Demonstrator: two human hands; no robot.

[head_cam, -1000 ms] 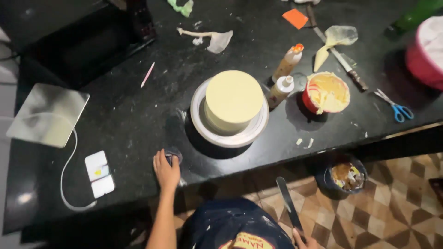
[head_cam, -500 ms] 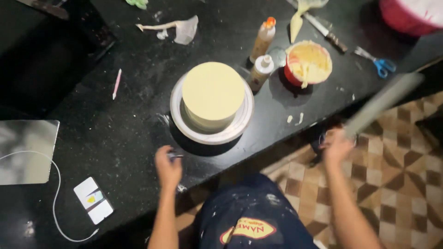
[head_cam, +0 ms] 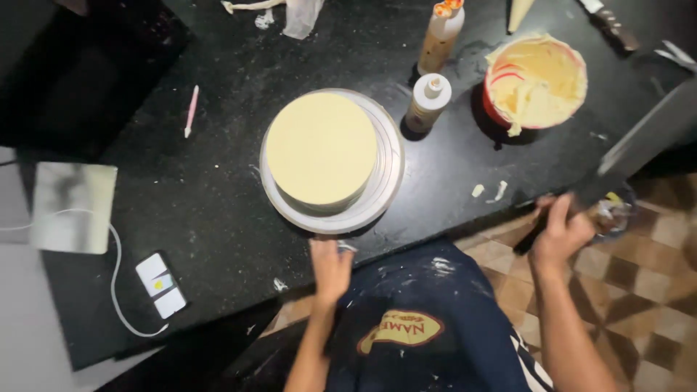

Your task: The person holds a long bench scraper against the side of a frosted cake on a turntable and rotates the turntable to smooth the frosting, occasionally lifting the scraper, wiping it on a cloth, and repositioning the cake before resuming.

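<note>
A round cake (head_cam: 321,149) iced in pale yellow stands on a white turntable (head_cam: 383,190) on the black counter (head_cam: 181,210). My left hand (head_cam: 330,265) rests at the counter's near edge just below the turntable, fingers closed on a small grey thing. My right hand (head_cam: 560,231) is off the counter's right end, gripping the dark handle of a long metal blade (head_cam: 642,141) that slants up to the right, blurred.
A red tub of yellow cream (head_cam: 536,83) and two squeeze bottles (head_cam: 428,101) stand right of the cake. A pink stick (head_cam: 191,109), a phone on a white cable (head_cam: 161,284) and a grey pad (head_cam: 71,207) lie to the left. Below is tiled floor.
My right hand has lifted the long blade from down by my legs up to the counter's right end. The view has closed in on the cake. My left hand stays at the edge.
</note>
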